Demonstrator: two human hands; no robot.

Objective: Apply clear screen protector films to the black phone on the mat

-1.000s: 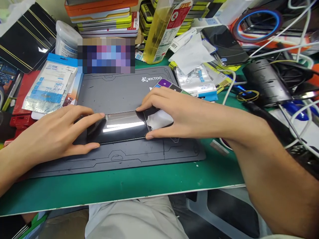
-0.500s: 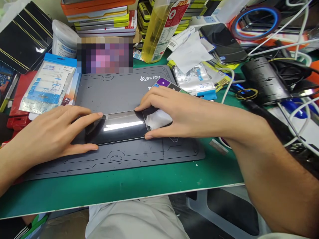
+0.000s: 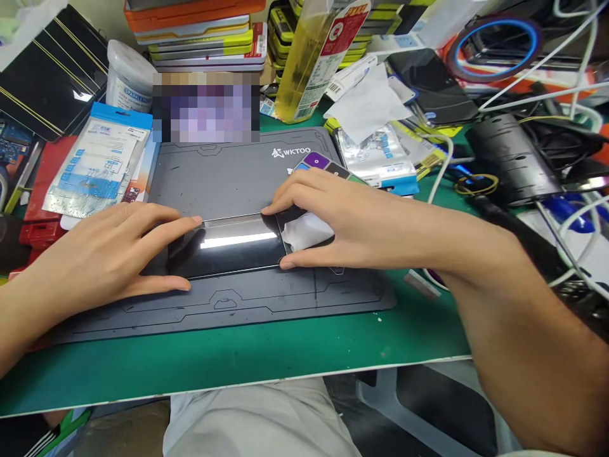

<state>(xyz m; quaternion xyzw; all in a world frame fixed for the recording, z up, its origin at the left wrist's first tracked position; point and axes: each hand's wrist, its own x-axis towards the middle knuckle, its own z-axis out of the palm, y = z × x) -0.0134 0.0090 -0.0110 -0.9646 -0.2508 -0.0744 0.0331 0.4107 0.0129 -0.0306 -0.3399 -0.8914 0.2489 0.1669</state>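
A black phone [image 3: 233,251] lies flat, glossy side up, on the grey work mat [image 3: 214,174], with a bright light strip reflected in its glass. My left hand [image 3: 126,254] spans its left end, index finger at the far edge and thumb along the near edge. At the right end, my right hand [image 3: 323,216] grips the phone between index finger and thumb, one at each corner. Under my right palm sits a crumpled white wipe [image 3: 309,232], close to the phone's right edge. My palms hide parts of the mat.
A bottle of yellow liquid [image 3: 309,70] stands behind the mat, beside a pixelated screen [image 3: 207,111]. Clear plastic packets [image 3: 102,158] and a white tub [image 3: 128,79] are at left. White paper [image 3: 366,105], a metal cylinder [image 3: 514,158] and cables crowd the right.
The whole view has shifted slightly, so everything sits a little further right. Both hands keep the same hold on the phone.
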